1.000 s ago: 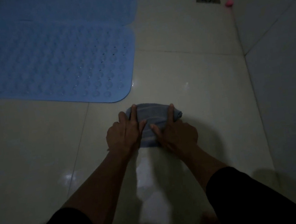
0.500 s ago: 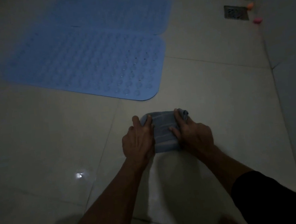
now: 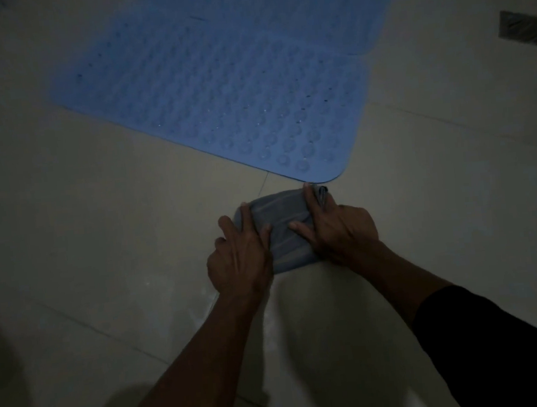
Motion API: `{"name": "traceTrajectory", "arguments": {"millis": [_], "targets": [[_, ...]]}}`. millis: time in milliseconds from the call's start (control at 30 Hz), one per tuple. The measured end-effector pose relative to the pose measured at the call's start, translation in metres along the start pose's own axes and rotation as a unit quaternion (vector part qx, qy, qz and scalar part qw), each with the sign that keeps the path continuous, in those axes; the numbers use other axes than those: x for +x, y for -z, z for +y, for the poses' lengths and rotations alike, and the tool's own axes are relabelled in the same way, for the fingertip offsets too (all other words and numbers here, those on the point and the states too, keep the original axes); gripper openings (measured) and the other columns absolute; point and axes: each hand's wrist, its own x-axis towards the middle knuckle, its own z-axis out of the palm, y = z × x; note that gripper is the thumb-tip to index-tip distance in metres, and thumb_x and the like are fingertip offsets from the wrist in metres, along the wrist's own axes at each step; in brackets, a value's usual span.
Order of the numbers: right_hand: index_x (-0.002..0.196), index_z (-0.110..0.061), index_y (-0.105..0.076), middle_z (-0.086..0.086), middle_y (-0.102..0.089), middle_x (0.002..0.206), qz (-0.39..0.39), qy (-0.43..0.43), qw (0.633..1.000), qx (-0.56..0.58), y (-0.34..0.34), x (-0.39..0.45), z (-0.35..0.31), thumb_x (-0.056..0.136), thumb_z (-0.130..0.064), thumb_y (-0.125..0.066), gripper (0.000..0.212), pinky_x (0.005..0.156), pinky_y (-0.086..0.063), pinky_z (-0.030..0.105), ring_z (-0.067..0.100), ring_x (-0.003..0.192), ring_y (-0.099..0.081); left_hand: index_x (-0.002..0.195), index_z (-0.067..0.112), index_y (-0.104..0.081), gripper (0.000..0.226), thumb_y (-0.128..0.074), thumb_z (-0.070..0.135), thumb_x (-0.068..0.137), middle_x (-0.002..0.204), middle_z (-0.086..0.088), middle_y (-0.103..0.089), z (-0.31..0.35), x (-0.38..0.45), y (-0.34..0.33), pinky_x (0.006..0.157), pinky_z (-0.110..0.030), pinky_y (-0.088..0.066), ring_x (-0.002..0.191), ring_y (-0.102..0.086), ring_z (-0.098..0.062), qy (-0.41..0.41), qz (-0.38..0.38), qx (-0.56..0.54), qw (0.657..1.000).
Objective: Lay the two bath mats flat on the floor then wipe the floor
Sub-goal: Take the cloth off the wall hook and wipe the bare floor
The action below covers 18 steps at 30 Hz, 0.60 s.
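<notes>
Dim light is falling across a pale tiled floor [image 3: 82, 221], with thin grout lines running diagonally through the lower left and right of the frame. A faint sheen is showing on the tiles at lower centre. A square metal floor drain [image 3: 526, 31] is sitting at the upper right edge.

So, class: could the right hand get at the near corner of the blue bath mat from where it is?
Probably yes: the right hand rests on the cloth just short of the bath mat, nothing between.
</notes>
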Motion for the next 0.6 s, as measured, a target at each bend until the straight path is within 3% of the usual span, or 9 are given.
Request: {"name": "traceTrajectory", "arguments": {"millis": [100,200,300,367,433,500,600], "targets": [[0.141,-0.002,-0.049,0.031,-0.061,0.123,0.037,0.021,0.999,0.002,-0.008,0.024,-0.008,0.09,-0.065,-0.035,0.083,0.045,-0.048,0.033,0.033,0.048,-0.061,0.154,0.028,-0.013,0.064,-0.022,0.061,0.1,0.136,-0.012,-0.036,-0.011,0.017,0.003,0.063,-0.035,-0.043,0.093,-0.061,-0.03,0.019,0.005,-0.001,1.0],[0.139,-0.001,-0.05,0.032,-0.061,0.123,0.041,0.043,0.998,-0.014,-0.007,0.045,-0.018,0.091,-0.064,-0.036,0.081,0.046,-0.049,0.033,0.035,0.053,-0.065,0.155,0.027,-0.011,0.065,-0.021,0.061,0.1,0.136,-0.012,-0.036,-0.02,0.034,0.007,0.063,-0.036,-0.041,0.099,-0.058,-0.03,0.031,-0.001,0.002,1.0],[0.141,-0.005,-0.05,0.025,-0.064,0.121,0.017,0.044,0.998,-0.035,0.0,0.064,-0.027,0.09,-0.066,-0.03,0.081,0.045,-0.043,0.028,0.032,0.057,-0.065,0.155,0.026,-0.006,0.067,-0.021,0.062,0.1,0.137,-0.012,-0.033,-0.03,0.051,0.012,0.069,-0.038,-0.05,0.107,-0.054,-0.031,0.038,-0.016,-0.029,0.999],[0.145,-0.008,-0.045,0.022,-0.062,0.126,0.001,0.044,0.998,-0.033,0.005,0.077,-0.034,0.09,-0.069,-0.023,0.084,0.047,-0.038,0.026,0.03,0.062,-0.066,0.155,0.023,-0.011,0.068,-0.023,0.061,0.1,0.134,-0.013,-0.037,-0.037,0.057,0.012,0.063,-0.037,-0.05,0.102,-0.056,-0.029,0.031,-0.002,-0.011,0.999],[0.151,-0.013,-0.033,0.019,-0.054,0.137,-0.024,0.045,0.998,-0.037,0.011,0.09,-0.041,0.089,-0.072,-0.015,0.088,0.052,-0.038,0.028,0.029,0.077,-0.068,0.151,0.016,-0.035,0.068,-0.033,0.06,0.099,0.119,-0.014,-0.052,-0.045,0.06,0.014,0.047,-0.03,-0.042,0.079,-0.06,-0.026,0.032,0.017,0.029,0.999],[0.155,-0.017,-0.021,0.015,-0.046,0.146,-0.044,0.046,0.997,-0.04,0.018,0.101,-0.053,0.087,-0.075,-0.008,0.09,0.058,-0.043,0.031,0.029,0.092,-0.067,0.142,0.014,-0.05,0.065,-0.04,0.059,0.097,0.107,-0.013,-0.06,-0.055,0.066,0.016,0.041,-0.026,-0.037,0.065,-0.058,-0.023,0.048,0.036,0.051,0.997],[0.156,-0.019,-0.005,0.013,-0.033,0.153,-0.073,0.058,0.995,-0.027,0.027,0.118,-0.074,0.09,-0.072,-0.014,0.085,0.073,-0.048,0.036,0.029,0.108,-0.06,0.149,0.017,-0.039,0.067,-0.044,0.057,0.096,0.121,-0.013,-0.055,-0.07,0.073,0.027,0.05,-0.033,-0.047,0.083,-0.06,-0.027,0.077,-0.014,-0.016,0.997]]}}
